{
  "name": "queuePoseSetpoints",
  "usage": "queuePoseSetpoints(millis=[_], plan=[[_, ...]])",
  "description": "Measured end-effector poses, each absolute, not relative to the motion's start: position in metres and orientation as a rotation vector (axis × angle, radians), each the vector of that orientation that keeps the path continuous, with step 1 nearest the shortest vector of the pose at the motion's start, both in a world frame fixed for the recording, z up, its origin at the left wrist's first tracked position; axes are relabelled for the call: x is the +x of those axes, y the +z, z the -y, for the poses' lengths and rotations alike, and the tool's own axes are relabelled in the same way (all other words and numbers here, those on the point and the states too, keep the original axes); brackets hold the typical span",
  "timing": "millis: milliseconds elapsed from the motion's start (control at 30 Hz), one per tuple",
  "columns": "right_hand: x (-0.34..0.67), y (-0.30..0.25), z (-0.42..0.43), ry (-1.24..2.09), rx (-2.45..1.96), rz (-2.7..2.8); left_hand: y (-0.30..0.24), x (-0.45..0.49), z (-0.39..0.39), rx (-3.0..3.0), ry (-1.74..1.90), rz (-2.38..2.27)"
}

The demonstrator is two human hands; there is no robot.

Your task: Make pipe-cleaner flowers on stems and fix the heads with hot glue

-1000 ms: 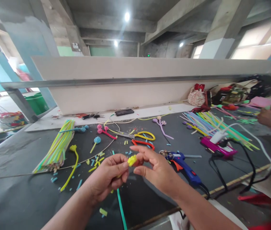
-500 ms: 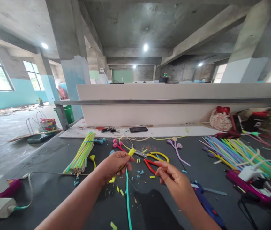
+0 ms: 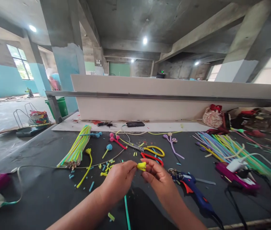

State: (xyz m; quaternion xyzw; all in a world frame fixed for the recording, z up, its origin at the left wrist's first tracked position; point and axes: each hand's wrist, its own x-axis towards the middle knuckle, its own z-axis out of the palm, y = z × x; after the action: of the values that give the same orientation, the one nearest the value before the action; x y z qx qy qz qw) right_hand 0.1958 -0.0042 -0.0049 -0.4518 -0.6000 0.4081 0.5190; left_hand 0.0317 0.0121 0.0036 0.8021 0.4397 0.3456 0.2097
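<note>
Between my two hands is a small yellow pipe-cleaner flower, its bunched head pointing right. My left hand is closed, pinching its lower end between thumb and forefinger. The fingertips and thumb of my right hand close around the head from the right. A teal pipe cleaner runs from below my left hand toward the near edge; its upper end is hidden. Just beyond my hands lie scissors with one yellow and one red handle. A blue glue gun rests right of my right hand.
Pipe-cleaner bundles lie at left and right. Cut bits, a blue ball on a stem, a pink piece and a purple piece are scattered around. Power strips with cables sit at both sides. A phone lies behind.
My right hand has moved left and nearer to my left hand, meeting it at the yellow flower. Both hands are now lower, and the view has shifted slightly.
</note>
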Motion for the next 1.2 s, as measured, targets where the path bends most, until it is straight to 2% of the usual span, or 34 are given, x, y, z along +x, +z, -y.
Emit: queuePoseSetpoints(millis=[433, 700, 933, 1200], plan=[[0.204, 0.004, 0.001, 1.182, -1.085, 1.470, -0.011, 0.032, -0.003, 2.395, 0.792, -1.174], [0.206, 0.006, 0.004, 1.164, -1.103, 1.508, -0.002, 0.036, -0.003, 1.696, 0.904, -1.012], [0.199, 0.006, 0.011, 1.115, -1.066, 1.482, -0.001, 0.038, -0.002, 1.417, 0.904, -0.935], [0.196, 0.005, 0.015, 1.059, -1.106, 1.524, 0.001, 0.041, 0.002, 1.366, 0.875, -0.938]])
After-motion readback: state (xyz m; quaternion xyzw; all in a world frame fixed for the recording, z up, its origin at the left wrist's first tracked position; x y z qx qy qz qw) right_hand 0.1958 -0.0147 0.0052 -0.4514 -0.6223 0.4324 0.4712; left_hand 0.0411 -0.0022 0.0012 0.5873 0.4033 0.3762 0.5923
